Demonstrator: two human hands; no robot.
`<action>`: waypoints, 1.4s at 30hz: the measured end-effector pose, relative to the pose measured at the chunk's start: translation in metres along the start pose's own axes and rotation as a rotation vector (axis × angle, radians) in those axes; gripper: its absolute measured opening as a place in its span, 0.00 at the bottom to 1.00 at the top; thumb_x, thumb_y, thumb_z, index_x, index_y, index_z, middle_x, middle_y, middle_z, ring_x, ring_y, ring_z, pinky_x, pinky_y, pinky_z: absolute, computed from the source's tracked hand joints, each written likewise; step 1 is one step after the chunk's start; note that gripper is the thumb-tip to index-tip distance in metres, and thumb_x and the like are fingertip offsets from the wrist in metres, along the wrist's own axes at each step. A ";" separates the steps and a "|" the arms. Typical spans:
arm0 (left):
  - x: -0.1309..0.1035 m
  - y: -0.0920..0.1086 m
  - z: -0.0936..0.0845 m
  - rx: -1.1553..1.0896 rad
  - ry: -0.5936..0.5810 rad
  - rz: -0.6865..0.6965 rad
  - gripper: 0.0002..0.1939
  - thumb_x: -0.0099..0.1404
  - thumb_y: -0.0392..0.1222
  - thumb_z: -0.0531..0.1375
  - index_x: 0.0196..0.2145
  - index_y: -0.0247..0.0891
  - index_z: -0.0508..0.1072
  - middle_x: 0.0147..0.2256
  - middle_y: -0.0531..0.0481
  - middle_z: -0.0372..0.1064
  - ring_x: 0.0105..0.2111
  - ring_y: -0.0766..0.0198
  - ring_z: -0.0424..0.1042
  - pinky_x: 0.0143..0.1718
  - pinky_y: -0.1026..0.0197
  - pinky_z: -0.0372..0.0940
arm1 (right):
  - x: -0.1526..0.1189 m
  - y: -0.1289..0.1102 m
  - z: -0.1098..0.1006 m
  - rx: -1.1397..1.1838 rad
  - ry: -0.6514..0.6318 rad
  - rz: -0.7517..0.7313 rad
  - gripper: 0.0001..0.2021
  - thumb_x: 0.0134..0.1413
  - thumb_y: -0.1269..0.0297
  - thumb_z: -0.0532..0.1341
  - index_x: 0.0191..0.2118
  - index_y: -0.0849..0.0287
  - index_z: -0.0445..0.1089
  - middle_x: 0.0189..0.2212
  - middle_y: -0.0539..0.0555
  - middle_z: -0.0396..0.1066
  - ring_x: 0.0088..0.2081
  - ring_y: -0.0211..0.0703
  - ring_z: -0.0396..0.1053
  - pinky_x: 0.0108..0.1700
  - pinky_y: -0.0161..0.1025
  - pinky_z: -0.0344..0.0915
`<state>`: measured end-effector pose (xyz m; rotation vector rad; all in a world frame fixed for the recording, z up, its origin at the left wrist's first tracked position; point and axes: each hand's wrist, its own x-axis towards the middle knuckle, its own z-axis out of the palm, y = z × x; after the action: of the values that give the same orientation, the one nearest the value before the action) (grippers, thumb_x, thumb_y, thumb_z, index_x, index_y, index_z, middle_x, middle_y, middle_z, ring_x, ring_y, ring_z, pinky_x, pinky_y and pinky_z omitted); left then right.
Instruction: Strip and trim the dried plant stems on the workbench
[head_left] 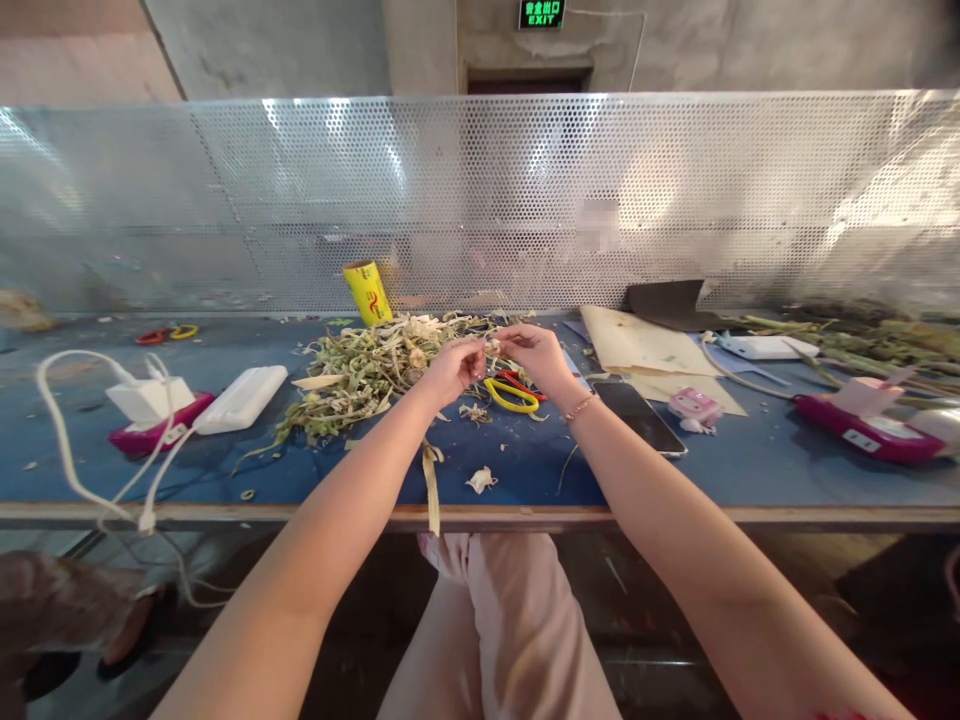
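Observation:
My left hand (pixel 459 367) is closed, its fingertips pinched at the right edge of a heap of dried plant pieces (pixel 349 375). Just right of it, my right hand (pixel 531 350) also pinches, and a small pale piece (pixel 492 345) shows between the two hands. What my left fingers hold is too small to make out. Scissors with yellow and red handles (pixel 512 396) lie below my right hand. A dried scrap (pixel 474 412) rests below my left hand, and a whitish one (pixel 481 480) is nearer the table edge.
A yellow tube (pixel 367 293) stands behind the heap. At left are a white power bank (pixel 241 398), a charger and cables. Right of my hands lie a phone (pixel 637 417), a pink case (pixel 694 408), brown paper (pixel 645 342) and a magenta power strip (pixel 870 430). A perforated screen backs the table.

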<state>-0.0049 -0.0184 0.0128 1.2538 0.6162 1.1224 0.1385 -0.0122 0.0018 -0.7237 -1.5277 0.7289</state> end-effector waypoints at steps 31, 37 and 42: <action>-0.001 -0.007 -0.004 0.749 0.070 0.439 0.08 0.56 0.42 0.56 0.32 0.36 0.66 0.28 0.51 0.68 0.29 0.67 0.68 0.34 0.61 0.63 | -0.004 -0.001 0.010 -0.071 0.074 0.094 0.06 0.42 0.62 0.61 0.25 0.59 0.66 0.19 0.48 0.66 0.22 0.35 0.64 0.28 0.36 0.63; 0.003 -0.007 -0.008 0.826 0.068 0.504 0.09 0.57 0.45 0.55 0.31 0.36 0.67 0.27 0.51 0.68 0.27 0.67 0.68 0.30 0.63 0.62 | -0.001 -0.001 0.010 0.017 0.072 0.158 0.08 0.40 0.60 0.62 0.24 0.59 0.65 0.18 0.47 0.65 0.20 0.32 0.62 0.26 0.34 0.61; 0.003 -0.008 -0.007 0.838 0.085 0.519 0.09 0.57 0.45 0.56 0.30 0.36 0.67 0.25 0.52 0.67 0.25 0.69 0.65 0.28 0.65 0.60 | -0.001 0.002 0.011 0.104 0.060 0.189 0.13 0.37 0.55 0.64 0.24 0.59 0.65 0.16 0.46 0.62 0.20 0.31 0.60 0.24 0.32 0.58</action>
<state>-0.0072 -0.0122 0.0043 2.1800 0.9024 1.4013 0.1279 -0.0129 -0.0011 -0.8113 -1.3693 0.9126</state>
